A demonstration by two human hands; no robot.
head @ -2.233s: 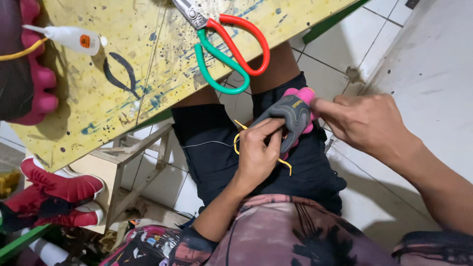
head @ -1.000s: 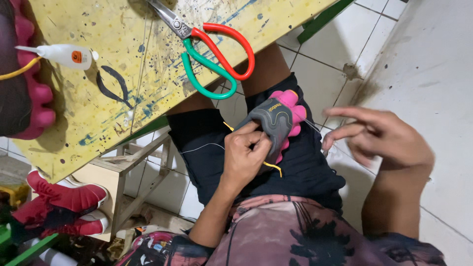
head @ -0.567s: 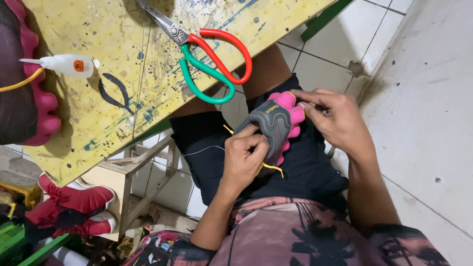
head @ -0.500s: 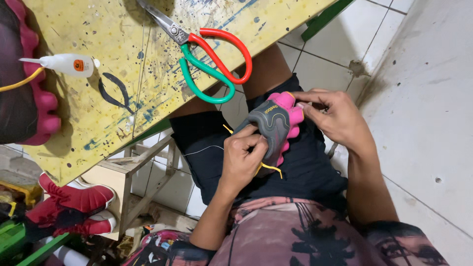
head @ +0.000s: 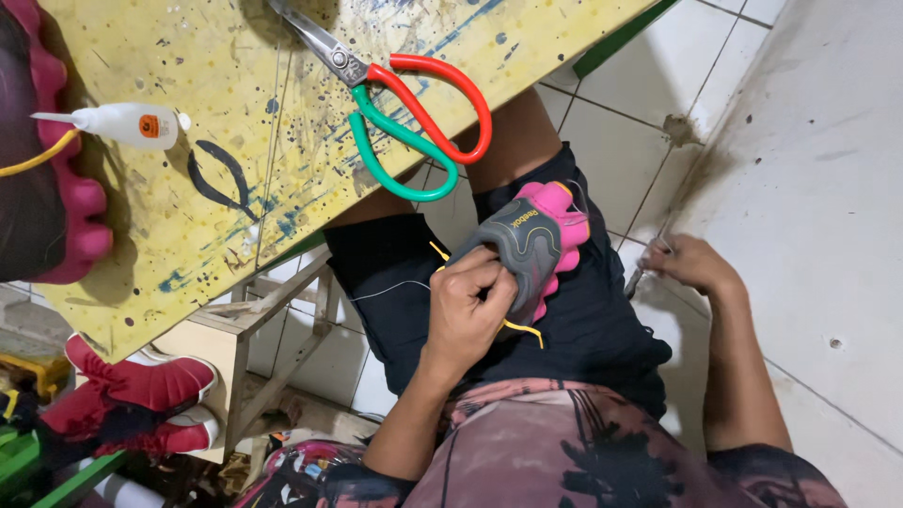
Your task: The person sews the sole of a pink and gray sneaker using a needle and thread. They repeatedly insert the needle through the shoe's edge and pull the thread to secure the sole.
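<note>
A grey and pink shoe with yellow lace ends lies on my lap over black shorts. My left hand is closed on the shoe's near side and holds it in place. My right hand is out to the right, away from the shoe, pinching a small thin metal tool. A fine thread leaves the shoe's far end; I cannot follow it to the tool.
A paint-spattered yellow table stands ahead, bearing large scissors with red and green handles, a small white glue bottle and a dark pink-soled shoe. Red shoes lie on the floor at left. White floor tiles are at right.
My right hand was at the shoe's far end and has since pulled away to the right. My left hand has kept its hold on the shoe.
</note>
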